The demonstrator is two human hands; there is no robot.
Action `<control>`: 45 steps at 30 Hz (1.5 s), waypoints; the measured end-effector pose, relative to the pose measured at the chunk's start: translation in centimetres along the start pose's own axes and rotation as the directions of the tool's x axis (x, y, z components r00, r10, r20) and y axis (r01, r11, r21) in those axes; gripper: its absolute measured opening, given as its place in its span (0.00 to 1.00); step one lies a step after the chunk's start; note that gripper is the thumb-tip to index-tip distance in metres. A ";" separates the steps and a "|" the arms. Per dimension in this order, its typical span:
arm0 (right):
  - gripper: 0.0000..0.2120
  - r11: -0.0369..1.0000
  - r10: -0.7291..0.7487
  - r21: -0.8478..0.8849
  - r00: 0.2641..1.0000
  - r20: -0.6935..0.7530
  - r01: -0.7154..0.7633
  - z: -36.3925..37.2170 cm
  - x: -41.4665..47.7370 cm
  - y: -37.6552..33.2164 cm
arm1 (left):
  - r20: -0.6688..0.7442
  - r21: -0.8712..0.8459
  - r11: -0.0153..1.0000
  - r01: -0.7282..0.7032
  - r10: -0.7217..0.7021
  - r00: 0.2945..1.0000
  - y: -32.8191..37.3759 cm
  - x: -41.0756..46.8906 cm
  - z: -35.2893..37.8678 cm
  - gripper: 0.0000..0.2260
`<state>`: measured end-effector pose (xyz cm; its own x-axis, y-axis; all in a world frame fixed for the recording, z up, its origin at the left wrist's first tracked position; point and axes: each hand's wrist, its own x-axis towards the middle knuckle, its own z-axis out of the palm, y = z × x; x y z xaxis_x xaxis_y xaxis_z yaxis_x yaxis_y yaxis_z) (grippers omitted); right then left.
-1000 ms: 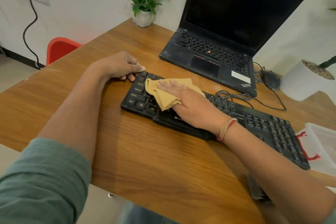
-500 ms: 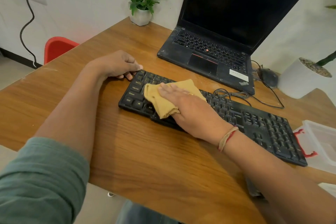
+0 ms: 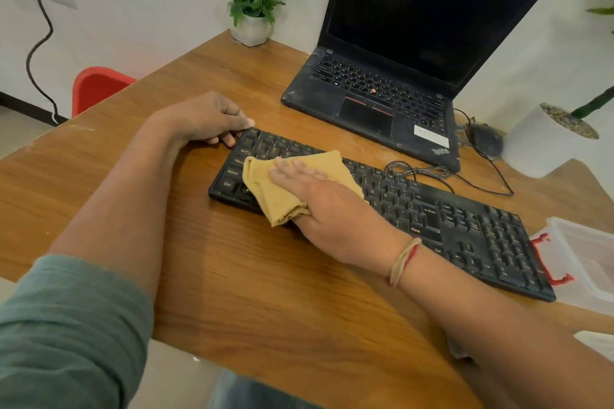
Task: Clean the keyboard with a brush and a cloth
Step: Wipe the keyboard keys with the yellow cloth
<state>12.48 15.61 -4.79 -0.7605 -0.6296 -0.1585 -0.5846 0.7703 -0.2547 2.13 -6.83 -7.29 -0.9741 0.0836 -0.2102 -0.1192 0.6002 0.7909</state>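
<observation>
A black keyboard (image 3: 432, 209) lies slantwise across the wooden desk (image 3: 265, 276). A folded yellow cloth (image 3: 275, 189) lies on its left half and hangs over the near edge. My right hand (image 3: 329, 202) presses flat on the cloth with straight fingers, and a cloth corner wraps over the thumb. My left hand (image 3: 206, 119) grips the keyboard's far left corner with curled fingers. A greyish object (image 3: 460, 349), mostly hidden under my right forearm, lies at the desk's near edge.
An open black laptop (image 3: 382, 100) stands behind the keyboard, with the keyboard's coiled cable (image 3: 418, 171) and a mouse (image 3: 485, 139) beside it. A flower pot (image 3: 251, 30) sits at the far corner, a white planter (image 3: 538, 143) at right, a clear plastic box (image 3: 584, 259) beyond the keyboard's right end. A red chair (image 3: 96, 86) stands at left.
My right hand has slid the cloth a little toward the keyboard's near left edge, so it now overhangs the front. My left hand stays on the corner.
</observation>
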 end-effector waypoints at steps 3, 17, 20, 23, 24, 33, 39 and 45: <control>0.27 0.996 0.094 -0.003 0.994 -0.061 -0.094 -0.8 1.0 1.4 | 0.009 -0.023 1.000 0.000 0.000 1.000 -0.1 0.0 0.0 0.10; 0.26 0.998 -0.031 0.057 0.998 0.050 0.029 0.0 -0.7 0.0 | -0.011 -0.001 1.000 -0.017 0.017 1.000 0.0 -0.1 0.0 0.11; 0.27 0.998 0.058 0.034 0.998 -0.011 -0.057 -0.6 -0.4 1.2 | -0.005 -0.001 1.000 -0.024 0.024 1.000 0.1 -0.1 0.0 0.11; 0.27 0.999 0.054 0.003 0.999 0.007 -0.054 -0.5 -0.8 0.7 | -0.004 -0.008 1.000 -0.026 0.026 1.000 0.0 -0.1 0.0 0.11; 0.27 1.000 0.016 0.000 0.999 0.039 -0.016 -0.2 -1.2 0.1 | -0.005 -0.008 1.000 -0.026 0.026 1.000 -0.1 -0.1 0.0 0.11; 0.27 0.999 0.028 -0.021 0.999 0.017 -0.028 0.0 0.0 -0.1 | -0.003 -0.013 1.000 -0.027 0.027 1.000 -0.1 -0.2 0.0 0.12; 0.28 0.991 0.131 -0.015 0.990 -0.061 -0.132 -0.8 1.8 1.0 | -0.004 -0.014 1.000 -0.020 0.020 1.000 0.1 -0.3 0.0 0.12; 0.27 0.999 0.033 0.018 0.999 -0.006 -0.033 -0.5 1.4 0.4 | -0.002 -0.022 1.000 -0.002 0.002 1.000 0.2 -0.3 -0.1 0.11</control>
<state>11.06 15.12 -4.61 -0.7810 -0.6033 -0.1614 -0.5542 0.7886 -0.2663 2.35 -6.81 -7.08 -0.9747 0.0828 -0.2075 -0.1216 0.5827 0.8036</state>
